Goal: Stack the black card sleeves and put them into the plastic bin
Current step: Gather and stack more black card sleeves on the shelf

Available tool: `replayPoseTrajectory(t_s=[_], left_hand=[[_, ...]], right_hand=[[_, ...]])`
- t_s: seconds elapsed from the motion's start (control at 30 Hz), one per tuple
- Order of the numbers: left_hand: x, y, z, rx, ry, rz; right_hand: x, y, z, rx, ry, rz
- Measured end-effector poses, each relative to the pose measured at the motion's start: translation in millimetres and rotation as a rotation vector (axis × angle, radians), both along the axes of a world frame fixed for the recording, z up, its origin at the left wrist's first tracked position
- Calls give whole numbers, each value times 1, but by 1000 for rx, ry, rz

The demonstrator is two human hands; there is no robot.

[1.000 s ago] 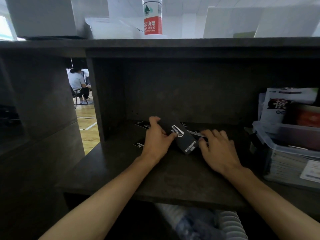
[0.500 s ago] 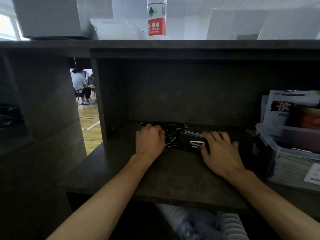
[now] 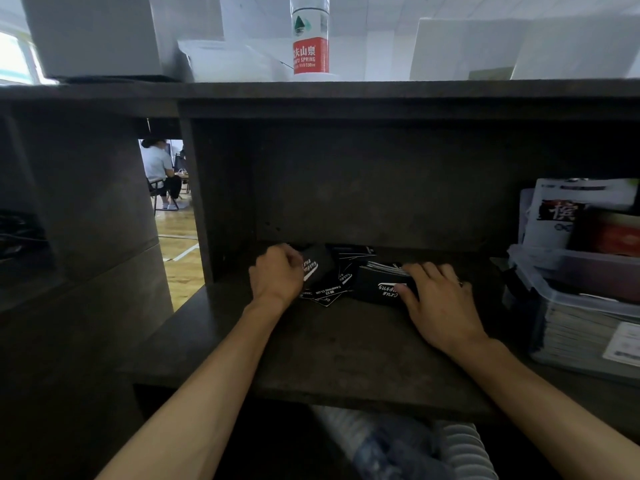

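Center of frame, on a dark matte wood-grain table (image 3: 311, 348) inside a boxy cubby: left hand (image 3: 277, 277) with fingers curled, grip closed on one flat black card sleeve (image 3: 317, 261) with white script, lifted and tilted. Loose black card sleeves (image 3: 327, 292), thin rectangles, lie fanned just beside and under it. Right hand (image 3: 440, 296) lies over a squared stack of sleeves (image 3: 379, 282), thumb on its front edge, fingers bent across the top, grip closed on the stack. Far right: clear plastic bin (image 3: 571, 299), rigid, rimmed, holding flat packets. Upper center on the top shelf: water bottle (image 3: 310, 46), red label.
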State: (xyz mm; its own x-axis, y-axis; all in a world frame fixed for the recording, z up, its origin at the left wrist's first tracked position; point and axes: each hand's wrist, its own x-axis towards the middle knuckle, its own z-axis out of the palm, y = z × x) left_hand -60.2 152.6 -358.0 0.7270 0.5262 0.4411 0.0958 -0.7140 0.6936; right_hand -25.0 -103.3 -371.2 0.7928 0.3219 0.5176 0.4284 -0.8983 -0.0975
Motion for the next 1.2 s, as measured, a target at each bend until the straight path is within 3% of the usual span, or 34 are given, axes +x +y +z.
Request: replayPoseTrajectory(t_s=[0.17, 0.3, 0.4, 0.5, 0.57, 0.73, 0.87, 0.97, 1.03, 1.13, 1.2], left_hand=[[1, -9, 10, -578, -324, -357], [3, -22, 6, -714, -328, -660], [4, -39, -2, -511, -213, -661], [6, -50, -8, -143, -169, -367], [5, -51, -10, 5, -111, -211], [0, -59, -18, 521, -12, -257], [-2, -54, -14, 452, -6, -341], [0, -29, -4, 246, -27, -178], [3, -10, 1, 174, 95, -95], [9, -3, -4, 208, 382, -78], [14, -5, -8, 229, 459, -105]], right_hand=[[-1, -1, 1, 13, 10, 8], [-1, 0, 1, 14, 12, 5], [-1, 0, 1, 11, 17, 7], [-2, -1, 2, 61, 29, 13], [-3, 0, 3, 88, 51, 16], [-4, 1, 4, 28, 31, -17], [-2, -1, 3, 5, 18, 12], [-1, -2, 3, 7, 24, 30], [0, -2, 3, -4, 27, 32], [2, -2, 2, -12, 35, 31], [2, -2, 2, -11, 41, 28]])
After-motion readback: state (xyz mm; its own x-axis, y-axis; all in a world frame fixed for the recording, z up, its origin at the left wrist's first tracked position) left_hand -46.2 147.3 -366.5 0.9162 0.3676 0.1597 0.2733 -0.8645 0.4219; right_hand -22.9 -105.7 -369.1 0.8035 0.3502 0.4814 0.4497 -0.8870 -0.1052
